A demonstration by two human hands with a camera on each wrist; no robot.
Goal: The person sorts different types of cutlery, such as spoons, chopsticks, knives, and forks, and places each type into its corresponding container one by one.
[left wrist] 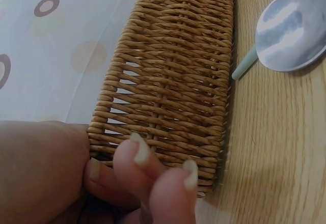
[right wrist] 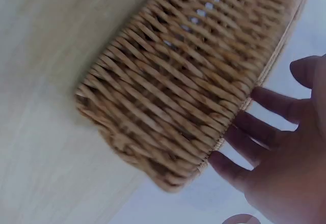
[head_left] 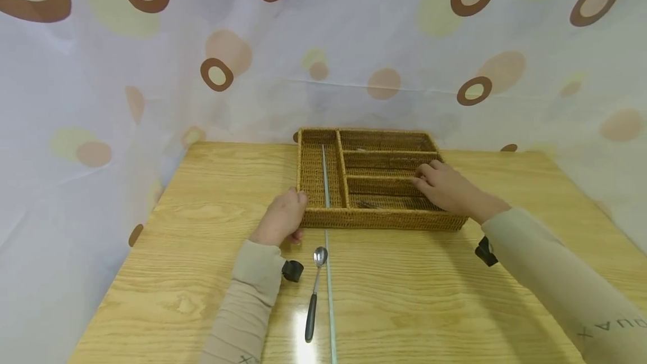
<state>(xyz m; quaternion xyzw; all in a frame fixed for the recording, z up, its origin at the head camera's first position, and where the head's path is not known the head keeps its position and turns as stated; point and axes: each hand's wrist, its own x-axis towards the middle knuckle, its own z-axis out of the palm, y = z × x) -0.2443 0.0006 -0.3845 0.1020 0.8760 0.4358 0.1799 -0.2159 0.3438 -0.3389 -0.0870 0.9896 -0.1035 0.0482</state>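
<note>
A brown wicker basket organizer (head_left: 384,219) with several compartments sits near the back of the table. My left hand (head_left: 284,215) grips its front left corner, fingertips curled against the woven wall in the left wrist view. At the right end, my right hand (head_left: 445,187) reaches over the rim. Its fingers are extended along the basket edge in the right wrist view, thumb held apart. A metal spoon (head_left: 311,302) with a dark handle lies on the table in front of the basket, close to my left wrist.
A thin pale green strip (head_left: 330,296) runs along the wooden table (head_left: 404,296) beside the spoon, and a similar line shows inside the left compartment. Small metallic pieces (head_left: 368,205) lie in the front right compartment. A patterned curtain (head_left: 303,44) hangs behind the table.
</note>
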